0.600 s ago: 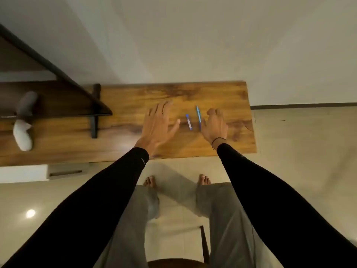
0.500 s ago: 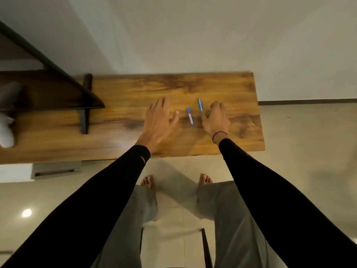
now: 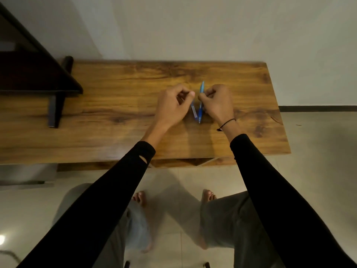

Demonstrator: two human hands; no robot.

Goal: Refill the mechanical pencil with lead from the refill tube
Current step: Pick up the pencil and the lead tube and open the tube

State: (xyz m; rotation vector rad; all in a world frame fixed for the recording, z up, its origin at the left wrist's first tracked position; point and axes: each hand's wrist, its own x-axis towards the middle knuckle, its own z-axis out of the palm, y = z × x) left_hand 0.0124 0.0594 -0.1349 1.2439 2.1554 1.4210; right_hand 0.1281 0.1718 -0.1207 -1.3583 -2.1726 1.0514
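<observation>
The blue mechanical pencil (image 3: 201,102) and the shorter refill tube (image 3: 193,111) lay side by side near the middle-right of the wooden table (image 3: 119,105), between the two hands. The right hand (image 3: 218,102) was curled with its fingertips pinched at the pencil's mid-barrel; the left hand (image 3: 172,105) was curled narrow over the tube's far end, though actual contact could not be told. Both items looked light, stiff and slick, best pinched at mid-length; the lead inside would likely snap easily. Bare tabletop lay all around, the near edge well clear, a dark shelf bracket (image 3: 55,105) well away left.
</observation>
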